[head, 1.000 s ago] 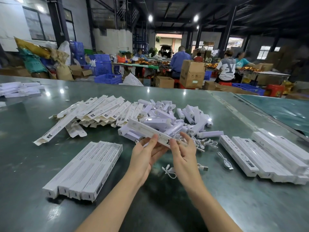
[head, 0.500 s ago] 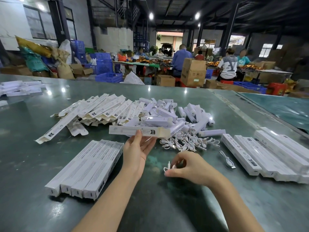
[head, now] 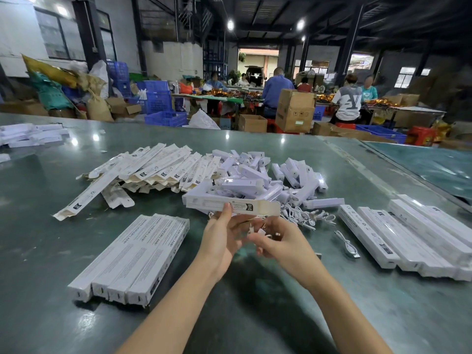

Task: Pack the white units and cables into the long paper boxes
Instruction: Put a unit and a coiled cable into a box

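L hand (head: 224,237) holds a long paper box (head: 229,204) level over the table (head: 255,315) at centre, thumb on its front face. R hand (head: 279,242), at 3 o'clock of the L, pinches a coiled white cable (head: 259,231) just below the box. Pile of white units (head: 258,175) at 12, flat boxes (head: 158,167) at 10, packed boxes (head: 138,254) at 8 & more (head: 408,233) at 3; loose cable (head: 347,244) between

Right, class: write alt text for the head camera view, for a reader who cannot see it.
A person's left hand holds a long paper box level over a green table, while the right hand brings a coiled white cable beneath it. White units, loose cables and packed boxes lie around.
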The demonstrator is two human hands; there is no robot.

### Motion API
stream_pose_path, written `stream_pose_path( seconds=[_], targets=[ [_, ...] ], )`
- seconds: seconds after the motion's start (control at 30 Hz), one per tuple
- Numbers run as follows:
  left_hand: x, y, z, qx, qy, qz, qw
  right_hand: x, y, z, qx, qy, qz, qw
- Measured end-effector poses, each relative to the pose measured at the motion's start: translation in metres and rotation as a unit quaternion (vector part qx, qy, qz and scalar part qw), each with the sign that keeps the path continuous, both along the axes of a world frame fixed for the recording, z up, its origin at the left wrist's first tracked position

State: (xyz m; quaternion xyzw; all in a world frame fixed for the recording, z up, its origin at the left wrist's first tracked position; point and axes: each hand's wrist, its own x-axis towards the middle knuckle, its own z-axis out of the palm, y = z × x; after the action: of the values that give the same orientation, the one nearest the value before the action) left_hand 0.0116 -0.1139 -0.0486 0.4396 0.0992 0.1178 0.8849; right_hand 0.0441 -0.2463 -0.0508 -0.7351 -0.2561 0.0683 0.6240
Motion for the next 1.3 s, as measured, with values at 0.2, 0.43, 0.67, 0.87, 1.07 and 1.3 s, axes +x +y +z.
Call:
stream_pose_path(
  seconds=[0.2, 0.43, 0.67, 0.87, 1.07, 1.3],
  targets=[
    [0.000, -0.001, 0.003, -0.052, -0.019, -0.012, 0.998, 0.006, 0.001, -0.001, 0.128, 0.072, -0.049, 0.988],
    [0.000, -0.002, 0.001, -0.051, -0.022, -0.024, 0.998, 0.010, 0.000, -0.004, 0.161, 0.020, -0.215, 0.963],
    [-0.004, -0.012, 0.003, -0.035, -0.031, -0.060, 0.997, 0.011, -0.010, -0.004, 0.061, -0.191, -0.302, 0.932],
    [-0.004, -0.010, 0.000, -0.070, -0.030, -0.089, 0.993, 0.008, -0.006, 0.001, 0.134, -0.128, -0.255, 0.949],
    [-0.002, -0.007, 0.002, -0.124, -0.037, -0.082, 0.988, 0.005, 0.000, 0.004, 0.191, -0.014, -0.218, 0.957],
    [-0.001, 0.002, 0.003, -0.189, -0.047, -0.048, 0.980, -0.004, 0.008, 0.005, 0.265, 0.081, -0.004, 0.961]
  ],
)
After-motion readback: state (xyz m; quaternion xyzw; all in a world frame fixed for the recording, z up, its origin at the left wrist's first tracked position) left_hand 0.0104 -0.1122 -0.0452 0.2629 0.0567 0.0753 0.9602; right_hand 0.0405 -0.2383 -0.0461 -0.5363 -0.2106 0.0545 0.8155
